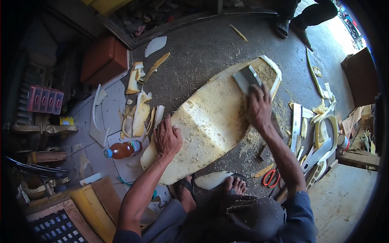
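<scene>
Mid-frame, the foam pad (214, 117) is angled lengthwise, lower left to upper right, its left edge pressed by the flattened left hand (167, 137); nearer its upper-right end, a grey plate (245, 79) is apparently gripped by the curled right hand (259, 107).

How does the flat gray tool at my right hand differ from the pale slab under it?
The flat gray tool is small; the pale slab is far larger. The tool has straight edges, while the slab has curved sides. The right hand grips the tool, whereas the left hand rests on the slab. Both have a hand on them.
</scene>
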`<state>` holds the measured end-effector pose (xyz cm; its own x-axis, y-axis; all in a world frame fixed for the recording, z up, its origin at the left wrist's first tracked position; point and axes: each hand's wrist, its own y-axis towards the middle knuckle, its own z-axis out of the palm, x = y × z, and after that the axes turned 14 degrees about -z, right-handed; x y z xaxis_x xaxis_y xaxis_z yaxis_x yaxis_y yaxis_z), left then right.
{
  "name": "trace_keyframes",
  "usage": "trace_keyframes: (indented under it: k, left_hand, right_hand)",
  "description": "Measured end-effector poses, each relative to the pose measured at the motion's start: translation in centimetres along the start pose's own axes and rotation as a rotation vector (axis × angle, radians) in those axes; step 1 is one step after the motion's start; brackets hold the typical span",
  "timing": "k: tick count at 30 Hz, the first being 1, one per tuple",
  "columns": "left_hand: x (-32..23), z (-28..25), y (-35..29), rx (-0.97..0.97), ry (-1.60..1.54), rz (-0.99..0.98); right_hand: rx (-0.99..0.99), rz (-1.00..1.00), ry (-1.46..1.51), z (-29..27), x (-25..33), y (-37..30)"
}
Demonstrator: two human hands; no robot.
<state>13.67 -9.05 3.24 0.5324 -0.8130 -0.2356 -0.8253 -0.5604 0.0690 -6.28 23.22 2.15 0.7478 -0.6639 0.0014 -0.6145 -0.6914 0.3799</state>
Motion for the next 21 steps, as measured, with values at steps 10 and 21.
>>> trace_keyframes:
  k: [10,21]
  left_hand:
    - [0.0,-0.3,-0.6,-0.025,-0.025,-0.048]
    - [-0.4,0.2,-0.6,-0.056,-0.004,-0.022]
  right_hand:
    - [0.065,-0.153,0.312,-2.0,8.9,-5.5]
    - [0.113,-0.222,0.48,-1.8,11.6,-5.6]
